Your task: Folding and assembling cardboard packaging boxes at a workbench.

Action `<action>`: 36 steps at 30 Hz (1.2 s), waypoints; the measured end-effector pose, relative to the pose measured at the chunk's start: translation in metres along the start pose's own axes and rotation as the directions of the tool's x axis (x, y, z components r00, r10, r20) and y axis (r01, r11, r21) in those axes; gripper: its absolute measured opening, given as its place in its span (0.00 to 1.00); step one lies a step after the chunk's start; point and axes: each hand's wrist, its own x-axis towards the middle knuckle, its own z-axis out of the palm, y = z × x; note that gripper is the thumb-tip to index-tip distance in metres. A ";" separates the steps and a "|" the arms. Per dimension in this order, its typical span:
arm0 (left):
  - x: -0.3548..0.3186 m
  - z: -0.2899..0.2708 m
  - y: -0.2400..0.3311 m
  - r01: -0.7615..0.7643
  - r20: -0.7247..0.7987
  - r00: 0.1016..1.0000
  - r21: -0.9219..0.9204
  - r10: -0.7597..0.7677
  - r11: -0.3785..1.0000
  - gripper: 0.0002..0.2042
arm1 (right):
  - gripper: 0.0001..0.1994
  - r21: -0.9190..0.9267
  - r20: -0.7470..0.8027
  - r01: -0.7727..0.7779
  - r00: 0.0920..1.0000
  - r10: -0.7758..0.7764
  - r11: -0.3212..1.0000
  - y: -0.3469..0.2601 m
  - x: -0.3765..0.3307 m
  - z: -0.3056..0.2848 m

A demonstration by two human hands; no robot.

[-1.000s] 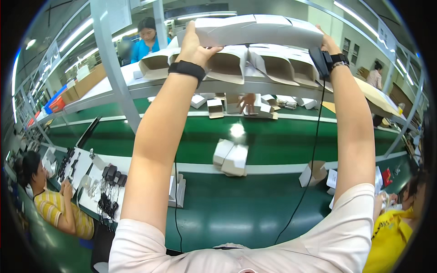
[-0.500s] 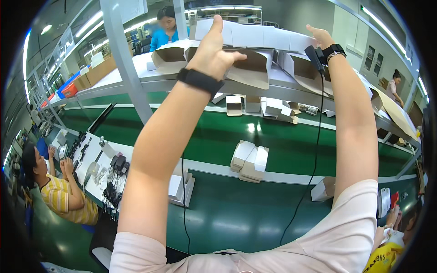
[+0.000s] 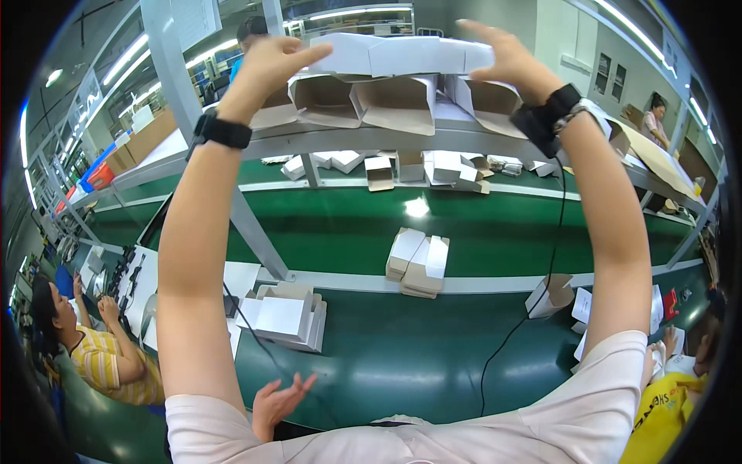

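Note:
Both my arms reach up to a raised shelf. On it, a row of white cartons lies across open cartons whose brown insides face me. My left hand is at the row's left end, fingers apart, fingertips close to the white side; contact is unclear. My right hand is spread at the right end, one finger raised above the row and the thumb low at its corner. Black bands circle both wrists, and a cable hangs from the right one.
A grey metal post supports the shelf. Below, cartons sit by the green belt, with stacked boxes at left. Another person's hand reaches in beneath my left arm. Workers sit at both sides.
My left hand has moved left to the row's end, and my right hand has come inward over the right end. Another person's hand has appeared below.

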 end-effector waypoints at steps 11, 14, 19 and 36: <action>0.000 0.029 0.012 0.072 0.277 0.960 -0.084 -0.047 0.994 0.29 | 0.47 -0.352 0.166 0.021 0.985 0.040 0.936 -0.058 0.032 0.042; -0.003 0.027 0.014 0.006 0.306 0.952 -0.023 0.002 1.000 0.28 | 0.36 -0.411 0.089 0.013 0.996 0.026 0.911 -0.052 0.036 0.054; 0.001 0.031 0.002 -0.074 0.261 0.961 -0.063 0.088 0.995 0.28 | 0.26 -0.429 0.017 0.090 0.996 -0.091 0.899 -0.039 0.052 0.054; -0.094 0.253 0.005 0.422 0.426 0.905 -0.892 -0.011 0.161 0.28 | 0.30 -0.373 0.020 0.603 0.765 -0.643 0.706 0.074 0.112 0.088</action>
